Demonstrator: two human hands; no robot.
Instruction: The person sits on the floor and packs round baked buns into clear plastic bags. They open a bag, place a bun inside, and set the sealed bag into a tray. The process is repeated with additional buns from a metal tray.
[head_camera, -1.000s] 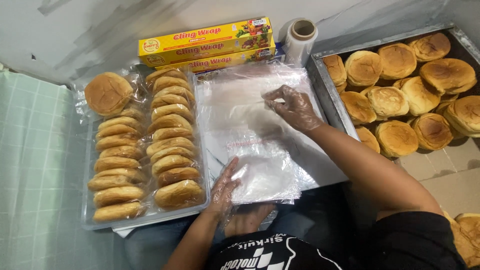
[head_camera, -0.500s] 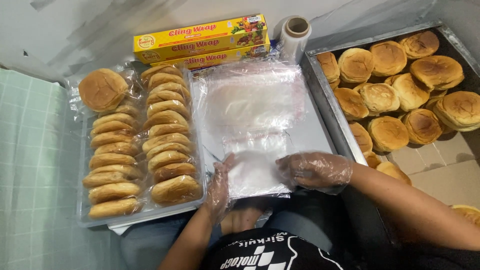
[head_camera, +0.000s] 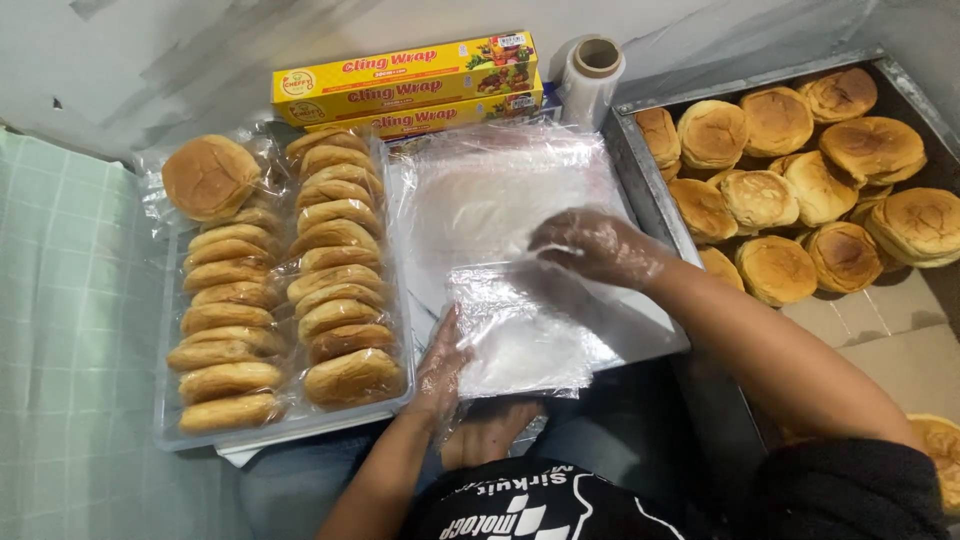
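Note:
A loose sheet of clear cling film (head_camera: 525, 330) lies on the bare right half of a metal tray (head_camera: 660, 345). My left hand (head_camera: 440, 365), in a thin plastic glove, pins the film's near left corner. My right hand (head_camera: 590, 245), also gloved, pinches the sheet's far edge between its fingers. The left half of that tray holds two rows of wrapped buns (head_camera: 290, 290) standing on edge.
A second, deeper tray (head_camera: 640, 160) on the right holds several unwrapped round buns (head_camera: 790, 190). Two yellow cling-film boxes (head_camera: 405, 80) and a bare film roll (head_camera: 592, 70) stand at the back. Green tiled floor (head_camera: 70, 330) lies to the left. Brown cardboard (head_camera: 890, 345) shows at the right.
My right hand went from the far part of the tray down to the near edge, then back to the middle with the film's edge. My left hand stayed at the near corner.

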